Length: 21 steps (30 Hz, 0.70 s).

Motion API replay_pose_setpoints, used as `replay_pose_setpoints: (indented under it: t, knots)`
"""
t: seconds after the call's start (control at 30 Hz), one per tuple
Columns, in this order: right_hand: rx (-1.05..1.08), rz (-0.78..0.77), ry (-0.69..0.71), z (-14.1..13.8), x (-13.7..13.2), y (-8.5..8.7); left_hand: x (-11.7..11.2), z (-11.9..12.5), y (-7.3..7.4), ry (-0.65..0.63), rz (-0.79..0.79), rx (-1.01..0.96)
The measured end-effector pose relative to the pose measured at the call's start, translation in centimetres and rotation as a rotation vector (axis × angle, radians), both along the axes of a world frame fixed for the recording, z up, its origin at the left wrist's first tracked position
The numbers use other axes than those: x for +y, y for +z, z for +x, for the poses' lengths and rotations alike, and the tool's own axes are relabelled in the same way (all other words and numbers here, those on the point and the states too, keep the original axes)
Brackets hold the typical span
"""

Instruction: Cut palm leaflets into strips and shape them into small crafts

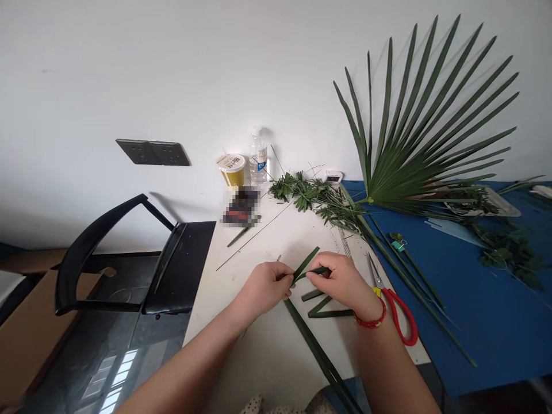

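Between my two hands are narrow green palm leaf strips (307, 261), crossing at my fingertips. My left hand (271, 282) pinches them where they meet, and long strips (317, 345) hang from there toward the table's front edge. Thumb and forefinger of my right hand (338, 279) close on a strip end pointing to the right. Under my right hand, folded leaf strips (330, 310) lie on the white table (241, 287). Red-handled scissors (401, 316) rest beside my right wrist, blades pointing away. Part of the crossing is hidden by my fingers.
A large fan palm leaf (401, 155) leans against the wall above the blue table (483, 333). Cut greenery (319, 198), a water bottle (259, 158) and a yellow tub (232, 169) stand at the back. A black chair (179, 270) is on the left.
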State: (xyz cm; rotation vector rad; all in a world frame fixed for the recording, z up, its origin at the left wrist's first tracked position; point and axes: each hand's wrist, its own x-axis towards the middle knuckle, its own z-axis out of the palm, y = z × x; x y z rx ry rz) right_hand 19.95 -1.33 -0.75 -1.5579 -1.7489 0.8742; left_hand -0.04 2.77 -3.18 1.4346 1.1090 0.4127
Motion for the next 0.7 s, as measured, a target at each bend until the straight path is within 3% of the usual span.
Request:
replay_pose_setpoints:
  t: [0.3,0.6,0.7]
  knots:
    - [-0.225,0.070,-0.052,-0.6,0.4,-0.9,-0.4,0.2,0.7,-0.031,-0.030,-0.049]
    - [-0.153,0.049,-0.100,-0.9,0.5,-1.1,-0.6,0.5,-0.5,0.032,-0.081,-0.047]
    - [0.012,0.025,-0.194,-1.0,0.8,-1.8,-0.4,0.6,-0.3,0.104,-0.154,-0.098]
